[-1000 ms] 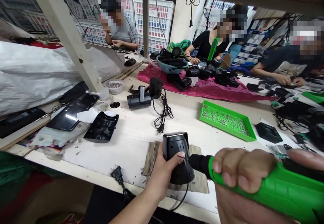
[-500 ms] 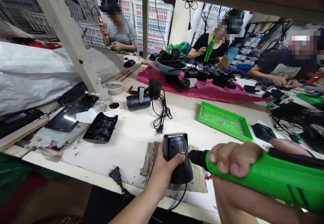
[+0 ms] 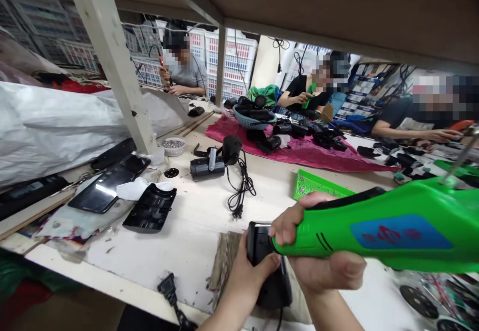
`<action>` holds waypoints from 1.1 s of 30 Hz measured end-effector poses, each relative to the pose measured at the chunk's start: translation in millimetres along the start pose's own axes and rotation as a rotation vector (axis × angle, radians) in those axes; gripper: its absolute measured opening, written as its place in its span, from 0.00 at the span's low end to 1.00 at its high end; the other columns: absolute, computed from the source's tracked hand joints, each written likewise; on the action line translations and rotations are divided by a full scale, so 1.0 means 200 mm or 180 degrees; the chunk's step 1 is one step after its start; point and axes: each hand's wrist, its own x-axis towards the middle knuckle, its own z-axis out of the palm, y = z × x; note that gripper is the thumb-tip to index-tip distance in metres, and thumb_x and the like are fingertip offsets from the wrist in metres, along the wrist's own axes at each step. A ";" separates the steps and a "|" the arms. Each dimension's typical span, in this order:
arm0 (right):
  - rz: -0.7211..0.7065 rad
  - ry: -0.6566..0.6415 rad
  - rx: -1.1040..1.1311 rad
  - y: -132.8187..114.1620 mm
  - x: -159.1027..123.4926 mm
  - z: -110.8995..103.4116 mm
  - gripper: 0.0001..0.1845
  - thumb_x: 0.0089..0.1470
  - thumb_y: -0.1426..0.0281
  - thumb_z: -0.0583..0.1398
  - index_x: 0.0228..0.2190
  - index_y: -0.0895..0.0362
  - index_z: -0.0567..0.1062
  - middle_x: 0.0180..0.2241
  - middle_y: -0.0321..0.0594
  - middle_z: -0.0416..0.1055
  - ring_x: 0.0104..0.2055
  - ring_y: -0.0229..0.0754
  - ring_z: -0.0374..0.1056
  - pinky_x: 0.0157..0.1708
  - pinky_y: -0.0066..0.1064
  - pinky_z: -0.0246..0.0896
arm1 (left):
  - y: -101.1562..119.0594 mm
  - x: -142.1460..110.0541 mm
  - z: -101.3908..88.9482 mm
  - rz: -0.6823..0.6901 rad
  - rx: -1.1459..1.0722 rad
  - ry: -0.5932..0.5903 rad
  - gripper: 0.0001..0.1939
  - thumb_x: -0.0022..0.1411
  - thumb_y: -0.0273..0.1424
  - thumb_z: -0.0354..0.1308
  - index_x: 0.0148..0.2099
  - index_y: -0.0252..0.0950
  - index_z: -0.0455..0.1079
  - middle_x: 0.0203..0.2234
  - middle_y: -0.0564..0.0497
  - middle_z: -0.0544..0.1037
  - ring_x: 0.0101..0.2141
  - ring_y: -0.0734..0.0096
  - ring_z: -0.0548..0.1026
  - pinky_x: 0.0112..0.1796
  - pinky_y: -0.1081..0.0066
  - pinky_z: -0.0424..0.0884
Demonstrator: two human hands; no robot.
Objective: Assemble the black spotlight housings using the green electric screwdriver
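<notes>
My left hand (image 3: 250,276) is closed around a black plastic housing (image 3: 275,286) that rests on a folded grey cloth (image 3: 220,263) near the table's front edge. A cord comes out of the housing's lower end. In my right hand (image 3: 318,251) is a green electric screwdriver (image 3: 374,226) with a blue label, held nearly level. Its nose meets the housing's upper right side, and my fingers hide the tip. Behind my right hand lies a green tray (image 3: 318,186) of small screws, partly covered by the tool.
A black half shell (image 3: 151,208) and a glossy black panel (image 3: 108,183) lie left. Farther back are a hair-dryer-like device (image 3: 207,166) with its cord, a tub of screws (image 3: 173,145) and a blue basket (image 3: 254,119). A post (image 3: 112,66) rises left; several co-workers sit opposite.
The screwdriver and my right hand have swung up and left, and the tool now covers part of the green tray. The view has tilted up. My left hand still holds the housing.
</notes>
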 end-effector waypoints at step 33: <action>-0.0341 0.0671 -0.0361 -0.19 -0.09 -0.18 0.17 0.53 0.56 0.62 0.42 0.49 0.74 0.17 0.33 0.69 0.16 0.41 0.63 0.18 0.37 0.65 | 0.04 -0.06 -0.08 -0.0981 -0.0901 0.0030 0.35 0.41 0.37 0.70 0.52 0.34 0.68 0.39 0.42 0.81 0.41 0.52 0.78 0.41 0.62 0.72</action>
